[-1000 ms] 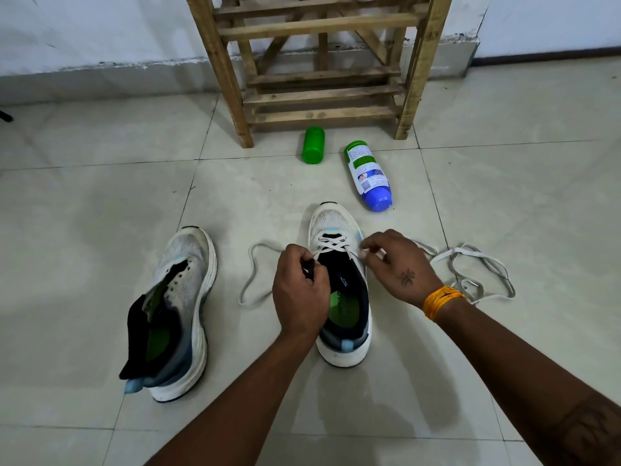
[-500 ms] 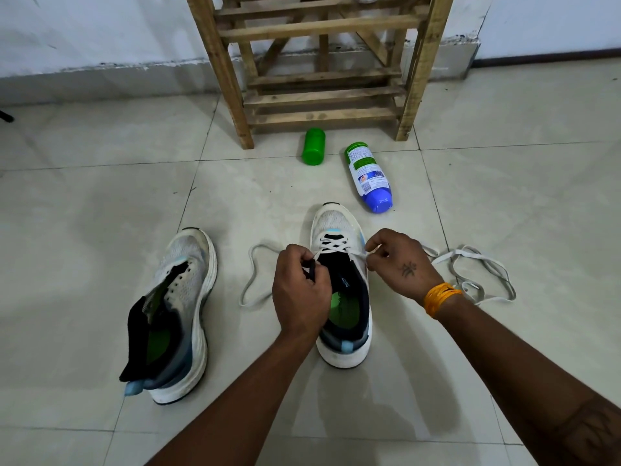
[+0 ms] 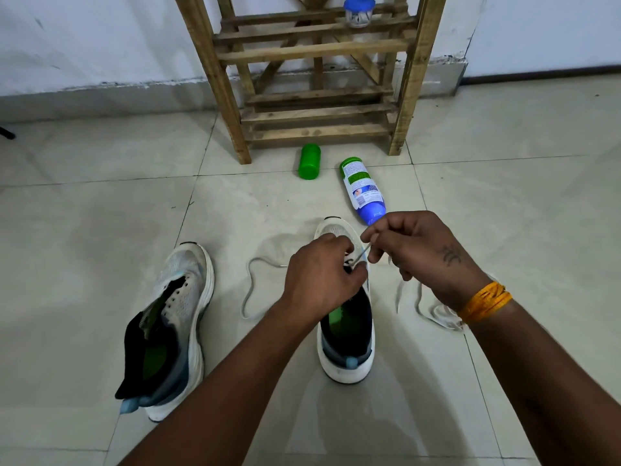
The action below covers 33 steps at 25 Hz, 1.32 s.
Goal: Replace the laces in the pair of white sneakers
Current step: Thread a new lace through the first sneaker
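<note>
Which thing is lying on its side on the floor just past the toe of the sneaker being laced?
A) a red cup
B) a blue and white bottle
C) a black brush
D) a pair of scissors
B: the blue and white bottle lies on the tiles just beyond the toe of the sneaker under the hands.

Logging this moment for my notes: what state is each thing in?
Centre sneaker: upright, partly laced.
Left sneaker: unlaced, tongue flopped out.
Lace: loose on floor.
Right hand: pinches lace end.
Left hand: grips sneaker's eyelet area.
Blue-capped bottle: lying down.
Green container: lying down.
</note>
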Tool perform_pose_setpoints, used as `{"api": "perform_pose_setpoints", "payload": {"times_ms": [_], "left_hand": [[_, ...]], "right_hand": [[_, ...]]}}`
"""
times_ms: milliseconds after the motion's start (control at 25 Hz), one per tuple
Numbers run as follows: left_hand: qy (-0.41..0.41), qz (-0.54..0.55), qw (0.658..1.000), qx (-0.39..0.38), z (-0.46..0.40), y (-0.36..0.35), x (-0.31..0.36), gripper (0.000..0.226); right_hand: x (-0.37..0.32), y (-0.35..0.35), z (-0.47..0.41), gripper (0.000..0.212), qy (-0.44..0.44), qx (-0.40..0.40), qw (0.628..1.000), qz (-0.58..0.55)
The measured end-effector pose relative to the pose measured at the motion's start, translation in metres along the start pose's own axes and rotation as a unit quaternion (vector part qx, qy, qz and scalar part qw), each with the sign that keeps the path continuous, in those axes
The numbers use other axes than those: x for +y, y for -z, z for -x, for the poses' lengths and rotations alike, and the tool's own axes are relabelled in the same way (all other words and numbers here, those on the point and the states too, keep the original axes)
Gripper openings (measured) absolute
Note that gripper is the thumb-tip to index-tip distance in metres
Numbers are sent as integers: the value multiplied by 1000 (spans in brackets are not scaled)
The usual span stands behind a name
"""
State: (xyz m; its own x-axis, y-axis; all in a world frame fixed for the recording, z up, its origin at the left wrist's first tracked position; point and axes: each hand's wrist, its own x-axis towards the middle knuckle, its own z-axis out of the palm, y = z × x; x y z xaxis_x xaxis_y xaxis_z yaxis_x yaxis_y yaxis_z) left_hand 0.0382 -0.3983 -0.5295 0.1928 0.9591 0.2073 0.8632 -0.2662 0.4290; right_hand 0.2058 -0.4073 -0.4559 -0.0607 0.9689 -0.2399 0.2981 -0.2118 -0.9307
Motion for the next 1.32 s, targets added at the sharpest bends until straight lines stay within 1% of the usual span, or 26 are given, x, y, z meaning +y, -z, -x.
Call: {"api": "perform_pose_setpoints", "payload": {"times_ms": [40,120,200,280,360,400,440,520,560,600,640,680,720,760,800,840,880,960,1000,1040,1080,1160,1240,1280,1320], "left_hand": [[-10,9,1000,7,-2,0,3,28],[-15,57,998,13,-4,1,5,18],[11,122,992,33,-6,5,3,16],[45,182,980,70,-6,12,3,13],[68,251,960,105,-3,26,10,10],[78,289,947,113,-3,34,14,10],[88,327,934,115,-4,41,17,10],[105,382,911,112,-6,51,18,12],[112,394,904,119,-7,57,15,11],[122,403,898,126,-8,61,13,10],[132,415,890,132,-8,63,10,9],[141,429,882,136,-8,65,6,8],[148,440,875,135,-8,65,2,9],[152,443,874,131,-7,65,-1,13],[153,441,876,122,-6,65,-2,16],[149,437,880,110,-6,64,-3,16],[141,436,883,97,-6,63,-3,13],[128,445,883,78,-5,63,-2,8],[123,447,882,77,-5,64,-1,9],[120,445,884,81,-5,65,0,12],[121,442,885,88,-5,66,0,14],[132,446,879,108,-6,67,-3,16],[152,463,864,127,-6,66,-8,14],[162,473,856,129,-6,65,-9,10],[166,478,853,125,-4,63,-9,7]], "right_hand": [[-4,0,2,22,9,-5,1000,-6],[-8,0,5,23,21,-13,1000,-19],[-6,1,4,24,18,-17,998,-51],[0,2,-1,26,-4,-36,997,-63],[4,0,-4,27,-11,-84,996,-20],[4,-4,-6,26,-1,-107,994,1],[3,-9,-8,23,17,-117,993,14],[5,-15,-11,13,48,-97,994,15],[9,-17,-15,11,55,-82,995,24],[16,-14,-20,13,54,-61,995,62],[28,-10,-25,15,47,-30,989,138],[39,-5,-31,16,32,1,972,234],[47,-2,-34,15,15,20,952,304],[50,-1,-34,12,8,26,945,325],[46,-3,-32,8,21,16,954,298],[39,-9,-29,4,52,-8,968,244],[28,-15,-26,6,89,-33,979,178],[4,-22,-18,6,127,-76,987,58],[0,-23,-17,7,129,-85,987,34],[0,-23,-17,11,124,-86,988,39],[7,-22,-20,13,110,-74,989,72],[27,-17,-26,16,70,-26,980,185],[42,-14,-29,16,25,29,957,288],[43,-14,-30,14,21,42,952,301],[40,-15,-29,9,33,34,960,276]]}}
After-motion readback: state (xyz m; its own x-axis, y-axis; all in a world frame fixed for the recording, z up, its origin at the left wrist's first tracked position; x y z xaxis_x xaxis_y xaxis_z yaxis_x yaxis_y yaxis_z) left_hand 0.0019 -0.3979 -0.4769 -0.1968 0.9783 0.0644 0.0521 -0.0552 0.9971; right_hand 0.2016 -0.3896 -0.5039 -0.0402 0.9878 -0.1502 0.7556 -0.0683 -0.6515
